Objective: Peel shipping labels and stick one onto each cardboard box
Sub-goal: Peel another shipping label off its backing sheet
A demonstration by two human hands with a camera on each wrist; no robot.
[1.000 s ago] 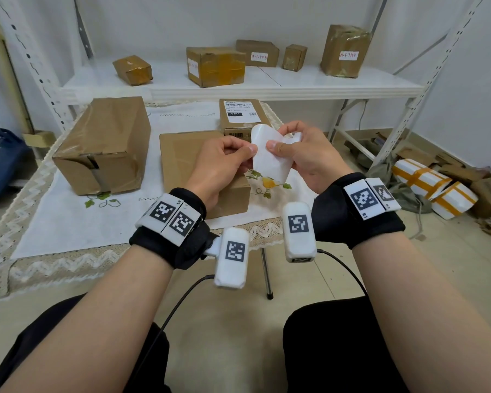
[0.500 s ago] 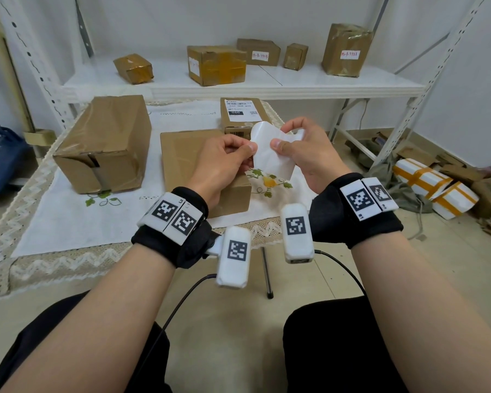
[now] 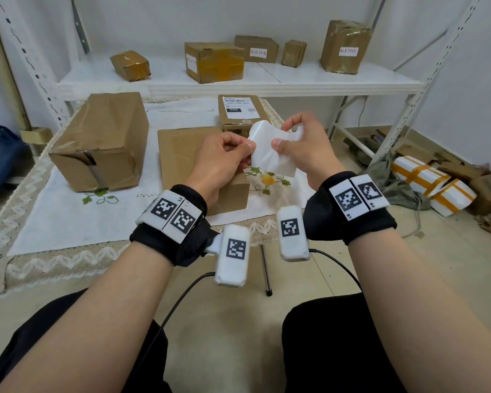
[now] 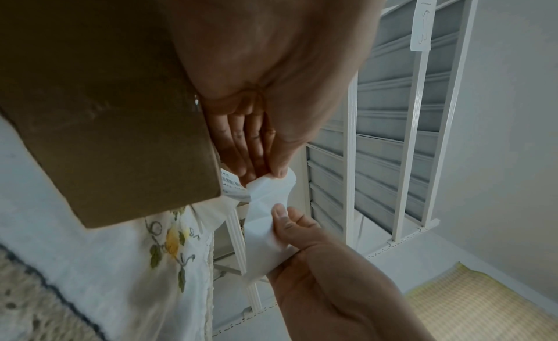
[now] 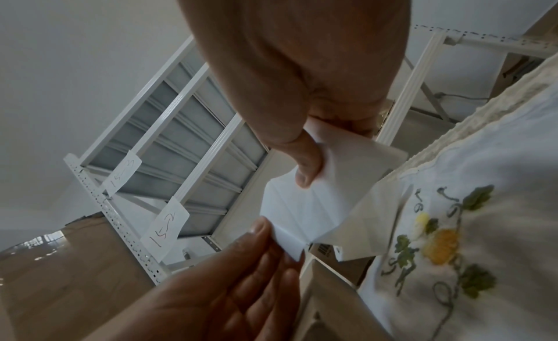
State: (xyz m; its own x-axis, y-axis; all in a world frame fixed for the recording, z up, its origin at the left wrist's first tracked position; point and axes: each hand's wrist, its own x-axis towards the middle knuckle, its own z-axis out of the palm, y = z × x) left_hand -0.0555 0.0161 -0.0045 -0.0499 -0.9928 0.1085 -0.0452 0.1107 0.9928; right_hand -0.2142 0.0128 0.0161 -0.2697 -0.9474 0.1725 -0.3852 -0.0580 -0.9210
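Both hands hold a white label sheet [image 3: 270, 154] in the air above the table's near right part. My left hand [image 3: 248, 147] pinches its left corner between thumb and fingers; the same pinch shows in the left wrist view [image 4: 276, 175]. My right hand [image 3: 281, 137] pinches the sheet's top and middle, thumb on its face [image 5: 305, 176]. The sheet [image 5: 326, 203] is creased and bent. Below the hands lies a plain flat cardboard box [image 3: 182, 154]. A large taped box [image 3: 102, 140] stands to the left. A small box [image 3: 240, 112] behind carries a printed label.
The table has a white embroidered cloth [image 3: 68, 217] with lace trim. A white shelf [image 3: 238, 80] behind holds several taped boxes, some labelled. Wrapped parcels [image 3: 431, 182] and cardboard scraps lie on the floor at right. A thin metal rod [image 3: 265, 268] stands by the table's front edge.
The hands have moved slightly apart, the right hand lifting up and right. The sheet is stretched wider between them and more of it shows.
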